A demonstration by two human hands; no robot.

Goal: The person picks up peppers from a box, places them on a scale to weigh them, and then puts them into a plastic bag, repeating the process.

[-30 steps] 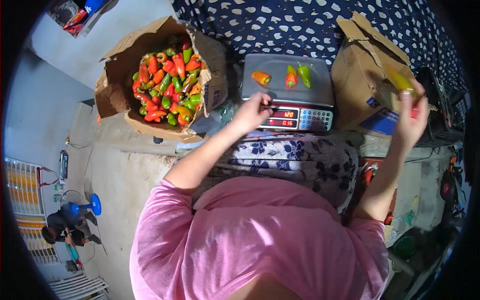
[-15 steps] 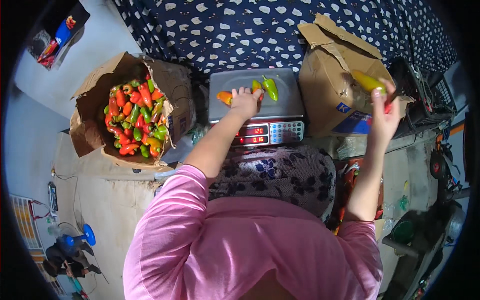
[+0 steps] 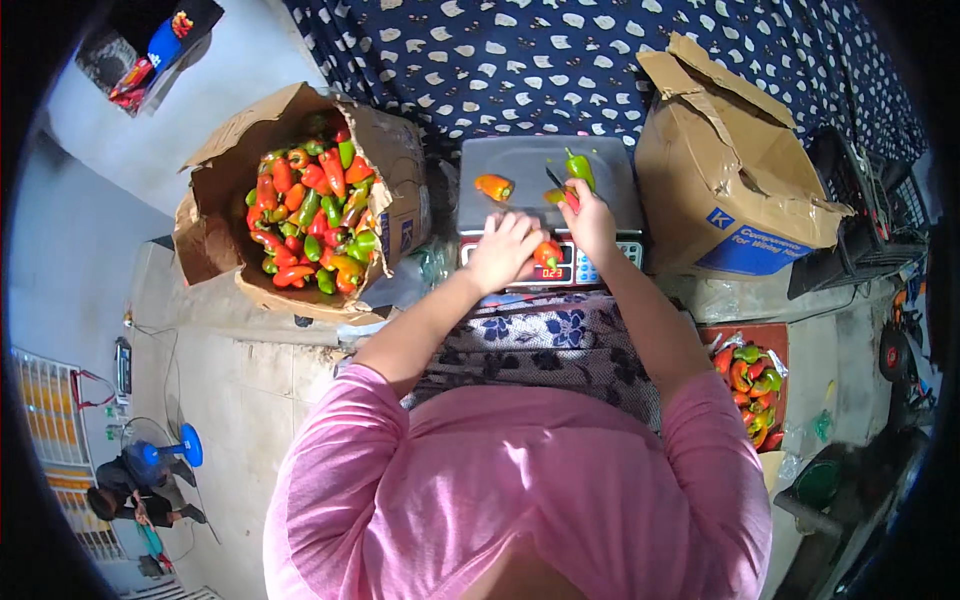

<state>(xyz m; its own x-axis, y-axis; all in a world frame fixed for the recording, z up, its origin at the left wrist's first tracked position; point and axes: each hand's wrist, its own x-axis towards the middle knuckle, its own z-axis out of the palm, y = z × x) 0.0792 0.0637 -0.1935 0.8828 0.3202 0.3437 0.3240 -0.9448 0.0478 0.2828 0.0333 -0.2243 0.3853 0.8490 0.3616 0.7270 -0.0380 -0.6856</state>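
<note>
My left hand (image 3: 502, 250) is closed around a red-orange pepper (image 3: 548, 254), over the front of the digital scale (image 3: 480, 152). In my right hand (image 3: 590, 222), just above the scale's right half, is a small knife (image 3: 555, 176) with a dark blade and what looks like a red handle. An orange pepper (image 3: 493, 187) lies on the left of the scale's grey plate. A green pepper (image 3: 579, 167) lies farther right, and a yellow-green one (image 3: 553, 196) shows beside the knife, partly hidden by my right hand.
At left, an open carton (image 3: 215, 245) is full of red, green and orange peppers. Another open carton (image 3: 690, 185) stands right of the scale, its bottom hidden. Black crates (image 3: 865, 235) are behind it. More peppers (image 3: 752, 385) sit low at right. A person (image 3: 135, 490) sits far left near a blue fan.
My right hand has come back from the right carton to the scale, without the long yellow-green pepper. My left hand has drawn back toward me, now with a red-orange pepper.
</note>
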